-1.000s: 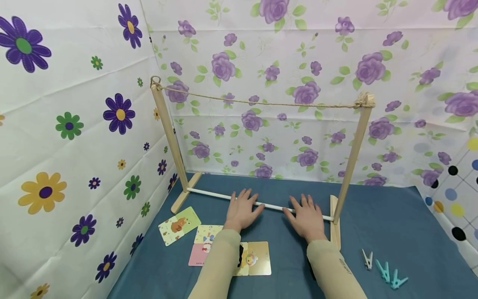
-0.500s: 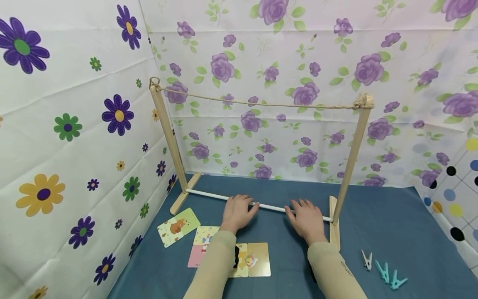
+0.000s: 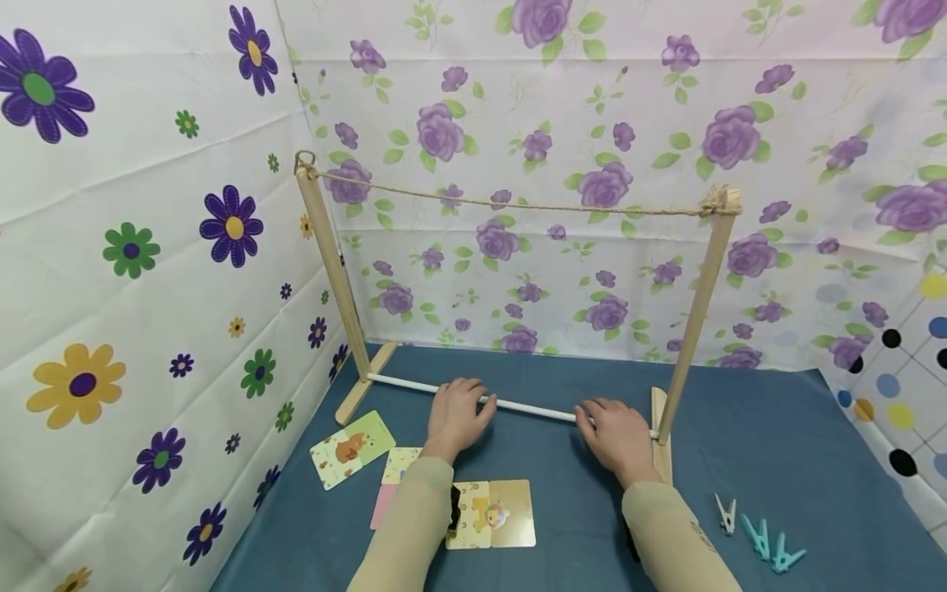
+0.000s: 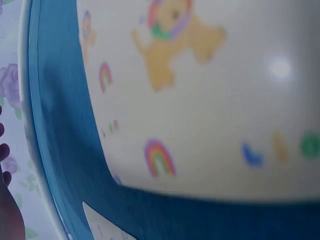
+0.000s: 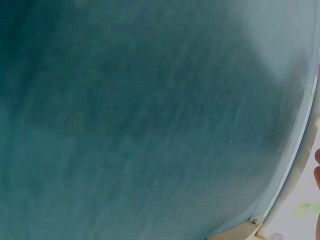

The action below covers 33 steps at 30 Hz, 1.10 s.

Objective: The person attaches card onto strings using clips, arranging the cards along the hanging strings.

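My left hand (image 3: 457,416) is over the white rod (image 3: 528,408) at the foot of a wooden stand, fingers bent loosely. My right hand (image 3: 618,431) is over the rod's right part, fingers likewise bent. Both wrist views show the rod running unbroken past the fingertips, with nothing held. A twine line (image 3: 510,205) is strung between the left post (image 3: 333,271) and the right post (image 3: 699,321). Under my left wrist lies a card (image 4: 200,115) with a dog and rainbows. My left forearm partly hides a pink and yellow card (image 3: 399,465).
A green and cream card (image 3: 353,449) lies near the stand's left foot (image 3: 366,385). A yellow and gold card (image 3: 510,514) lies at the front. Right of the right foot (image 3: 662,460) are a grey clothespin (image 3: 727,516) and two teal clothespins (image 3: 758,539). Patterned cloth walls (image 3: 473,123) enclose the blue tabletop (image 3: 562,510).
My hands have moved apart along the rod, left hand leftward and right hand rightward. Their spread fingers have bent and drawn in. The stand stays where it was.
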{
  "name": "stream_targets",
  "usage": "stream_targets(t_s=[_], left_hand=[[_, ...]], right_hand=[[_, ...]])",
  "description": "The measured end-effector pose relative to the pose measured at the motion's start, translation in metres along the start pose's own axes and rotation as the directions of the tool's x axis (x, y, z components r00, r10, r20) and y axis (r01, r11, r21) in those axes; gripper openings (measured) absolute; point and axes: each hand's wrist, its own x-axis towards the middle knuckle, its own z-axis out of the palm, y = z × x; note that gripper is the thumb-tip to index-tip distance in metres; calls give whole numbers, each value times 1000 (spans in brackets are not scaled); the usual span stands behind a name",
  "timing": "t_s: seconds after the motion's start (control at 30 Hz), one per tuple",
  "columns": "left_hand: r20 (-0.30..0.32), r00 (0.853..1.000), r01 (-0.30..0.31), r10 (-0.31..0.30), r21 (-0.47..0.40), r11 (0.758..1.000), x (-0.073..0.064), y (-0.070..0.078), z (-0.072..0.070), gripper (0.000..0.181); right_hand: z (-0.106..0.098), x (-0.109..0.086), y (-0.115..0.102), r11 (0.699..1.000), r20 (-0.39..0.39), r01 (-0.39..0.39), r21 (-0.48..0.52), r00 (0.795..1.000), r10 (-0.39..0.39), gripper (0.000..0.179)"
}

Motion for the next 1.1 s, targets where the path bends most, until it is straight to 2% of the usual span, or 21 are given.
stream_targets(t_s=[0.33,0.47,0.6,0.73,0.87,1.1], left_hand=[[-14,1000,-3,2,-67,998,-2,-6,-6,32],[-56,998,-13,6,-127,992,-1,-9,-8,32],[-120,993,-30,5,-209,978,-2,-15,-10,33],[-192,981,-41,-17,-294,955,-4,-25,-14,32],[-243,967,-16,-81,-374,927,-6,-36,-20,34],[-241,936,94,-258,-535,840,-13,-48,-31,35]], right_hand=[[-6,-2,8,1000,-11,15,25,1000,-15,31],[-13,-4,9,999,10,4,47,1000,-5,33],[-21,-7,12,996,58,-49,70,997,45,39],[-32,-11,16,990,80,-97,100,993,89,45],[-44,-14,20,985,82,-114,128,991,104,47],[-67,-22,19,974,44,-96,205,995,88,40]])
